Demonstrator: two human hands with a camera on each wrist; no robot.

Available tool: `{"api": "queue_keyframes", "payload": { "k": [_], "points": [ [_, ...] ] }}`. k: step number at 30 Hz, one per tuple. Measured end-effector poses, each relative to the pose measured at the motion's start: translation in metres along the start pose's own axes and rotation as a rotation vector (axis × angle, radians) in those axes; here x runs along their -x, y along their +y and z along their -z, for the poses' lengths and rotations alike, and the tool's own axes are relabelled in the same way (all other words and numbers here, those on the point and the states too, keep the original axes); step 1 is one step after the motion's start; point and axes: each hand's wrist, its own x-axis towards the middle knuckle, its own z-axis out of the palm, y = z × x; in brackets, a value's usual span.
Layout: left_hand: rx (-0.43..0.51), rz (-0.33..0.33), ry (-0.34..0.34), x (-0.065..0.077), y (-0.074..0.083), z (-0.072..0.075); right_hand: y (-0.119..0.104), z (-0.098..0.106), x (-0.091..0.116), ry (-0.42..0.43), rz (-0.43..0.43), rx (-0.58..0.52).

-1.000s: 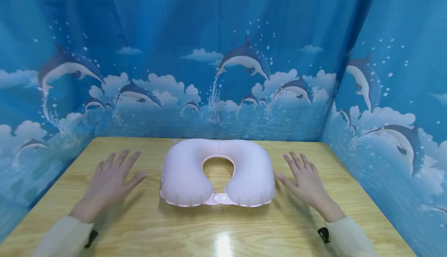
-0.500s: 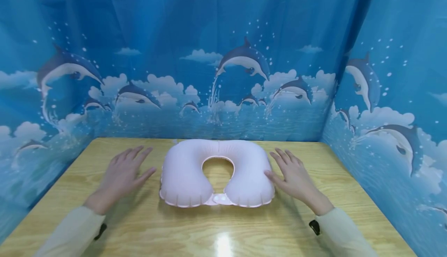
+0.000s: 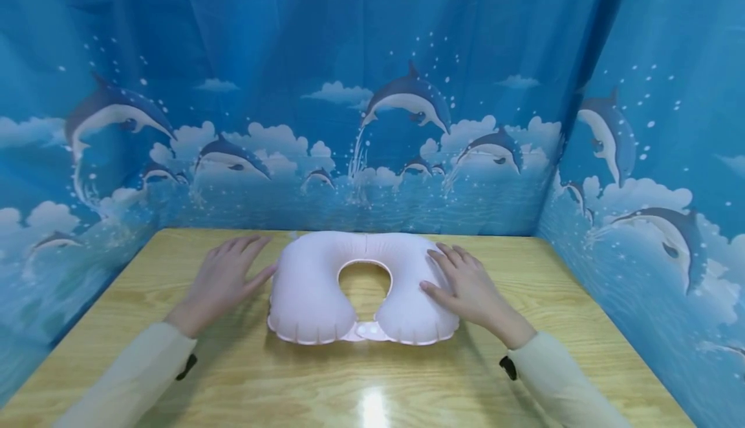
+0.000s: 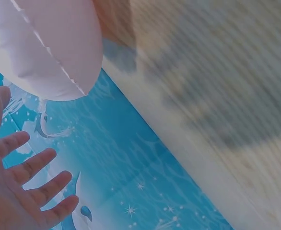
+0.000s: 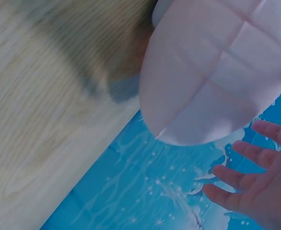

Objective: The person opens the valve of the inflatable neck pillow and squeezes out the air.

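Note:
A pale pink inflated U-shaped neck pillow point(image 3: 311, 292) lies on the wooden table, its opening toward me and a snap strap point(image 3: 368, 330) joining the two ends. My left hand point(image 3: 224, 279) is at the pillow's left side, fingers spread, the thumb tip close to its edge. Over the right side of the pillow reaches my right hand point(image 3: 471, 286), its fingers extended. In the left wrist view the left hand point(image 4: 25, 187) shows apart from the pillow point(image 4: 44, 52). The right wrist view shows the right hand point(image 5: 255, 172) beside the pillow's seamed side point(image 5: 212, 76); contact is unclear.
The light wooden table point(image 3: 326, 389) reaches back to a blue curtain point(image 3: 279, 92) printed with dolphins and clouds. Another curtain side point(image 3: 652, 176) borders the table on the right. Both forearms wear pale sleeves point(image 3: 130, 376).
Both hands have moved inward toward the pillow, the left going right and the right going left until it overlaps the pillow's right side. The pillow stays in place.

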Motion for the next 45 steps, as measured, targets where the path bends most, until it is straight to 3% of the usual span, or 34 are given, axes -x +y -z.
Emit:
{"api": "queue_keyframes", "payload": {
  "k": [11,19,45],
  "points": [
    [0.004,0.017,0.002,-0.028,0.011,-0.001,-0.013,-0.010,-0.012,0.016,0.041,-0.007],
    [0.017,0.034,-0.040,-0.044,0.013,-0.002,-0.021,-0.016,-0.015,0.018,0.032,0.013],
    [0.114,-0.002,-0.187,-0.068,-0.004,-0.016,-0.024,-0.027,-0.010,0.067,-0.015,-0.020]
  ]
}}
